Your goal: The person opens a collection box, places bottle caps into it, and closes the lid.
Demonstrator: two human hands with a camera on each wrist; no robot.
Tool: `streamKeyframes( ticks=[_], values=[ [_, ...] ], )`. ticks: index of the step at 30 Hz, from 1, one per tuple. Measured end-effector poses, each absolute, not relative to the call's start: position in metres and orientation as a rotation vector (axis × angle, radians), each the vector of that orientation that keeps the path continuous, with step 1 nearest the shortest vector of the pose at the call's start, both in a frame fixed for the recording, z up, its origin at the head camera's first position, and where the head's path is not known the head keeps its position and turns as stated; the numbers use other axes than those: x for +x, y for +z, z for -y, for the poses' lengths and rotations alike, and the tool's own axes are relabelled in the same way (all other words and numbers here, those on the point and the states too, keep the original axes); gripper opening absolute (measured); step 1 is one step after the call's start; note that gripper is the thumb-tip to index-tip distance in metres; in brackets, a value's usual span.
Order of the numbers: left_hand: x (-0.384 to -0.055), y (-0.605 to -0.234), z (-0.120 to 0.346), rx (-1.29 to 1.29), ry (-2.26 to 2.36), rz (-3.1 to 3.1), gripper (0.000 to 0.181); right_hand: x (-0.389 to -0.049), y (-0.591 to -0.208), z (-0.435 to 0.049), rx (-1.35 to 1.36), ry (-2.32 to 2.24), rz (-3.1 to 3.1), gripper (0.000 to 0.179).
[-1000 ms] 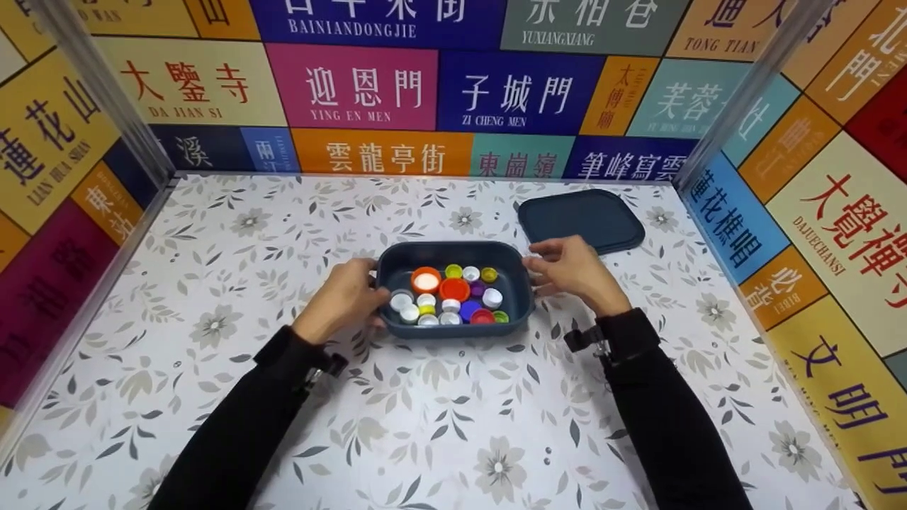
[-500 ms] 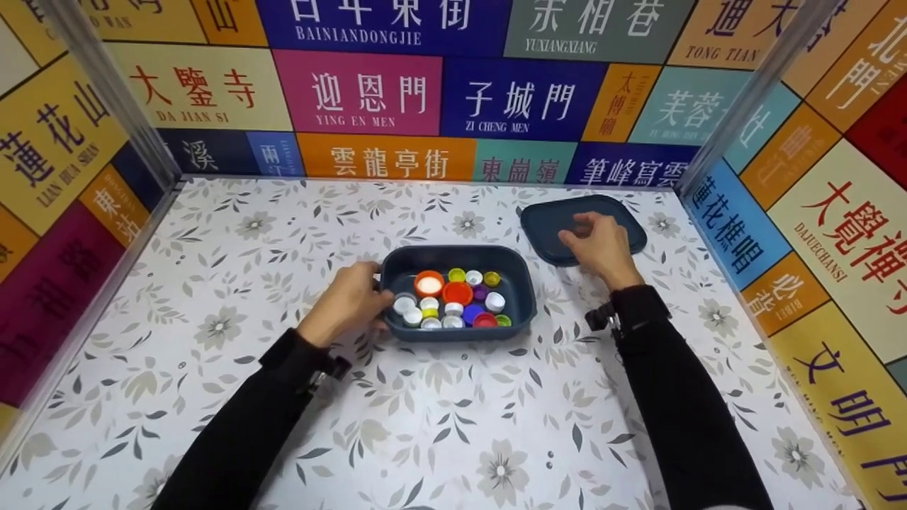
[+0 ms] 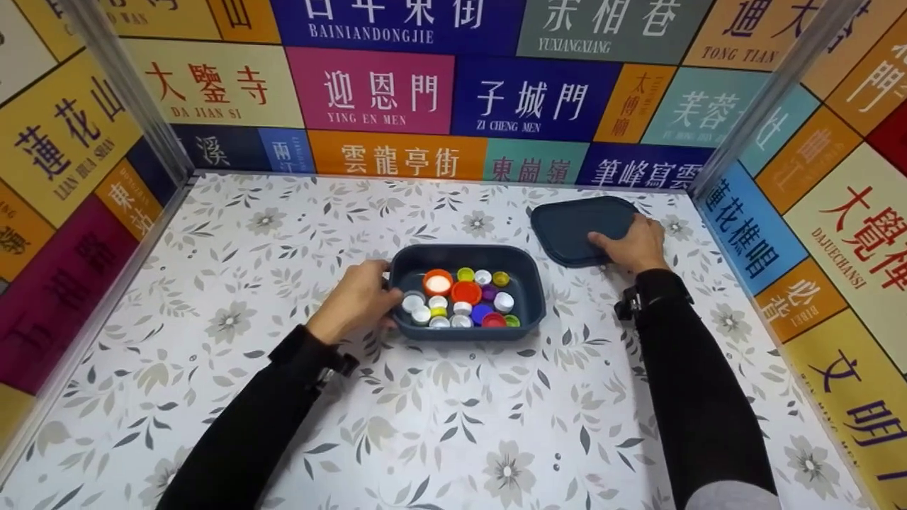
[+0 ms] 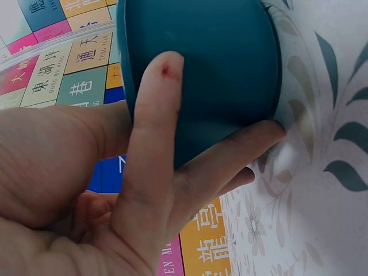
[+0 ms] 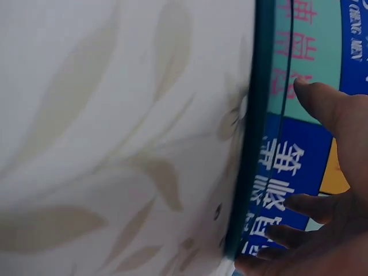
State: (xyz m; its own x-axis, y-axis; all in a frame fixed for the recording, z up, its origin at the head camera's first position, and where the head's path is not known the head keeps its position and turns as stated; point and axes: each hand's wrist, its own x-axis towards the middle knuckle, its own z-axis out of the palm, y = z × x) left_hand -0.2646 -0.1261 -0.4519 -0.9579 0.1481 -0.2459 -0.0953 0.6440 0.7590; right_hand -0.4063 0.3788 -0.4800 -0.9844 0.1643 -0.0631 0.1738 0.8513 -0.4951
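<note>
A dark blue-green lunch-box-like container stands on the table, holding several bottle caps in orange, white, yellow, purple, red and green. My left hand grips its left end. In the left wrist view, the thumb passes behind the rim, while fingers lie along the outer wall. Farther back on the right lies the matching lid. Over the lid's right front corner, my right hand spreads thumb and fingers. The right wrist view has the lid edge-on, with those fingers apart above it and one fingertip near its edge.
A white cloth with grey flowers and leaves covers the table. Panels with coloured blocks of lettering close it in at the back and both sides, with clear posts at the back corners.
My right hand has left the container's right end and moved right and back to the lid's right side. The left hand stays at the container's left end.
</note>
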Motion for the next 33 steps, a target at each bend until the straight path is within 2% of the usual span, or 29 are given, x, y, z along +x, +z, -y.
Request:
streamKeyframes(
  ticks=[8, 23, 33],
  values=[
    [-0.263, -0.454, 0.128, 0.049, 1.232, -2.577, 0.058, -0.401, -0.485, -0.389, 0.420, -0.758, -2.891, 0.133],
    [-0.263, -0.455, 0.128, 0.034, 1.254, -2.563, 0.062, -0.390, -0.482, -0.382, 0.593, -0.865, -2.877, 0.134],
    [-0.261, -0.457, 0.127, 0.050, 1.261, -2.576, 0.054, -0.380, -0.479, -0.377, 0.723, -1.117, -2.839, 0.134]
  ],
)
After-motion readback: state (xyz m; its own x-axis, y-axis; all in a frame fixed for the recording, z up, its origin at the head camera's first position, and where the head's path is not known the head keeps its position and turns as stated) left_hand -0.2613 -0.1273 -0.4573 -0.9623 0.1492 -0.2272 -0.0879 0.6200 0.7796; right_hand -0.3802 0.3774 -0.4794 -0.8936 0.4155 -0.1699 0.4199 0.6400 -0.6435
